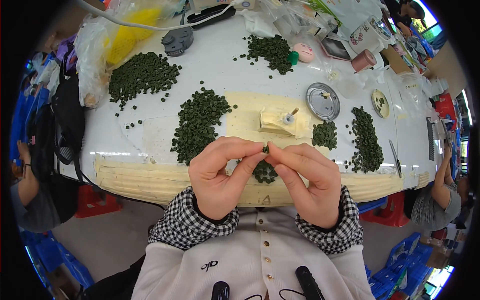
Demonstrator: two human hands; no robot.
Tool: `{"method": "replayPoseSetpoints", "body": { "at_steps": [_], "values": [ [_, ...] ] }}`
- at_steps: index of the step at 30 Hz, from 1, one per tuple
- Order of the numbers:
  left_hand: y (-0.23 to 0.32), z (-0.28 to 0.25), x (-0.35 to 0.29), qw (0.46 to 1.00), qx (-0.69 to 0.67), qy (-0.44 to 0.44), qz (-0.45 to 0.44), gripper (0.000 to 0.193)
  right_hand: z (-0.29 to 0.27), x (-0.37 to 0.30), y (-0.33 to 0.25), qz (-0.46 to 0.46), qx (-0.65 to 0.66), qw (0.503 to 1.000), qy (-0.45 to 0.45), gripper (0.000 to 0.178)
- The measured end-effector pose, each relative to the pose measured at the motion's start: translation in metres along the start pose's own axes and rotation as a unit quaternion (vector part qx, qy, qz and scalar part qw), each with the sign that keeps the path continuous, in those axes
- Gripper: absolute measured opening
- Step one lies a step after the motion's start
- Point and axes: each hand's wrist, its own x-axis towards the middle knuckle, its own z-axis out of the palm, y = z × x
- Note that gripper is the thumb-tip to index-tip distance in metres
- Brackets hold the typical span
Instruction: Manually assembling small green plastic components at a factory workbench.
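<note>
Between the fingertips of both hands sits one small dark green ridged piece [266, 149]. My left hand [220, 172] pinches it from the left, thumb and forefinger pressed together. From the other side my right hand [309, 180] grips it the same way. Just below the fingertips lies a small pile of like green pieces [265, 172], partly hidden by the hands. Beyond the hands stands a block wrapped in cream tape [276, 124] with a small upright stick in a white holder [290, 117]. A larger heap of green pieces [197, 125] is left of it.
More green pieces form heaps at the far left [142, 77], the back [270, 51] and the right [367, 142]. A round metal tin lid [322, 102] and tweezers [395, 157] lie at right. Cream tape [150, 177] covers the near table edge. People sit at both sides.
</note>
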Motion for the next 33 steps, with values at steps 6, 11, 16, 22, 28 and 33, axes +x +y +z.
{"method": "replayPoseSetpoints", "body": {
  "at_steps": [6, 11, 16, 22, 28, 33],
  "values": [
    [0.000, -0.001, 0.000, 1.000, 0.005, -0.024, -0.003, 0.017, -0.005, 0.000, 0.005, -0.038, -0.037, 0.998, -0.022, 0.037],
    [-0.001, -0.001, 0.000, 0.999, 0.013, -0.040, -0.013, 0.018, -0.010, 0.000, 0.012, -0.069, -0.054, 0.995, -0.038, 0.036],
    [-0.001, 0.000, 0.000, 0.999, 0.008, -0.050, -0.021, 0.017, -0.013, -0.001, 0.018, -0.080, -0.049, 0.995, -0.043, 0.037],
    [0.000, 0.001, 0.001, 0.999, 0.004, -0.042, -0.013, 0.017, -0.012, -0.003, 0.018, -0.057, -0.018, 0.998, -0.035, 0.038],
    [-0.001, -0.001, 0.001, 0.999, 0.030, -0.036, 0.008, 0.018, -0.014, -0.004, 0.019, -0.057, -0.017, 0.998, -0.036, 0.039],
    [-0.001, 0.000, 0.002, 0.999, 0.029, -0.043, 0.010, 0.019, -0.015, -0.004, 0.019, -0.062, -0.013, 0.997, -0.039, 0.039]
  ]
}}
